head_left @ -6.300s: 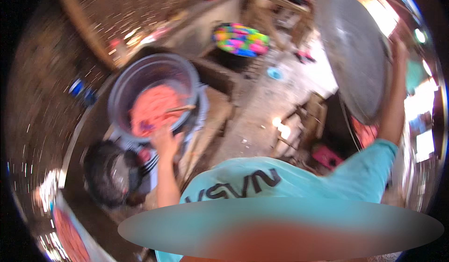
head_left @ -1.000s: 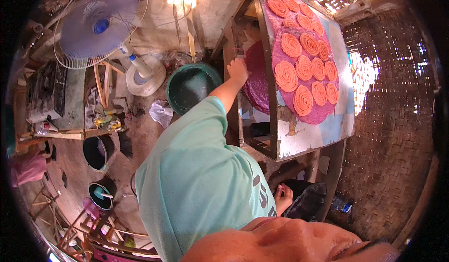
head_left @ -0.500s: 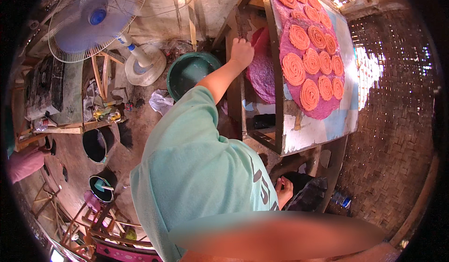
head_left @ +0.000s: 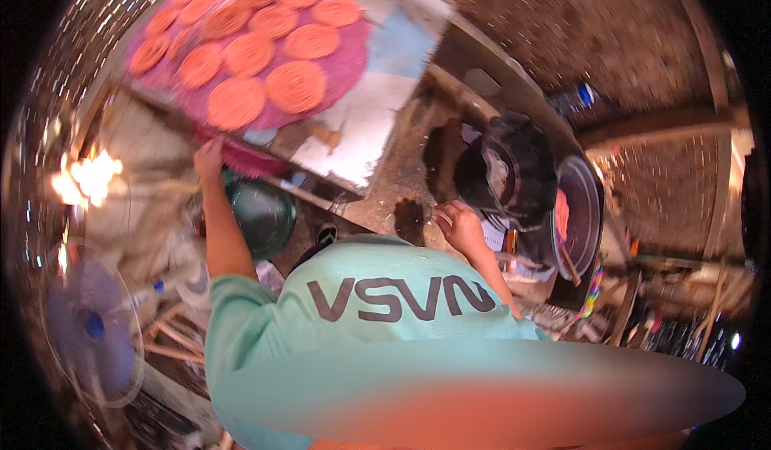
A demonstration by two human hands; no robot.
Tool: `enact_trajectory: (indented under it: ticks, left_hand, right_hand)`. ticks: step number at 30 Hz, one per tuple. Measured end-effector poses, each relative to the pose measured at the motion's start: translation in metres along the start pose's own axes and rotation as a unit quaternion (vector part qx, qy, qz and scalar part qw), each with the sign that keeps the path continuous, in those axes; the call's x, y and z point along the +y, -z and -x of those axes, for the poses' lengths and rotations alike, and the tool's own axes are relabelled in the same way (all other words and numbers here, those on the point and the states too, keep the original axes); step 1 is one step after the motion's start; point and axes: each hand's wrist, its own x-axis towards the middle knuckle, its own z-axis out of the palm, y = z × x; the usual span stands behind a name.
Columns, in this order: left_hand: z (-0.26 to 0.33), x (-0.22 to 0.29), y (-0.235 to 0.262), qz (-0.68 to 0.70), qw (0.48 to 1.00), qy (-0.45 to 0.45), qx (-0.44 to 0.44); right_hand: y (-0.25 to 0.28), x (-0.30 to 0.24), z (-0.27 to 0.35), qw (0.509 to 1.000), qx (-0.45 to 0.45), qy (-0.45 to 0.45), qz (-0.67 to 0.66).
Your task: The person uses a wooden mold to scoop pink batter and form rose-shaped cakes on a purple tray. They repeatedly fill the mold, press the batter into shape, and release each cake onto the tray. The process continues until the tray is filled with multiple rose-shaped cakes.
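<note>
My left hand point(head_left: 210, 159) is raised at the near left edge of a raised table top, beside a pink-purple mesh sheet point(head_left: 253, 161) hanging under it. Its fingers look curled; blur hides what they hold. On the table top point(head_left: 391, 81), another purple mesh sheet point(head_left: 352, 69) carries several orange coiled rounds point(head_left: 237, 103). My right hand point(head_left: 460, 227) is low over a brown wooden surface point(head_left: 371, 209), fingers slightly bent and apart, nothing visible in them. Next to it is a black plastic bag or bag-lined container point(head_left: 514, 169), its contents unclear.
A dark oval tub point(head_left: 590, 217) with something orange inside stands at the right. Below my left forearm sits a green basin point(head_left: 263, 215). A standing fan point(head_left: 95, 325) is at the lower left. A bottle point(head_left: 574, 99) lies by the woven wall point(head_left: 578, 16).
The view has swung to the right, putting the table at upper left and bringing the black bag and oval tub into sight. My left hand remains by the table frame; my right hand shows more fully.
</note>
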Motion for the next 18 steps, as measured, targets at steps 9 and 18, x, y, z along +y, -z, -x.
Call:
enact_trajectory:
  ticks: [9,18]
  left_hand:
    - [0.001,0.026,-0.016,0.569,0.813,0.089,-0.091]
    - [-0.009,0.072,0.017,0.745,0.665,0.031,-0.037]
  right_hand:
    - [-0.033,0.06,0.093,0.971,-0.013,-0.211,-0.107]
    - [-0.178,0.124,0.291,0.497,0.127,-0.653,-0.557]
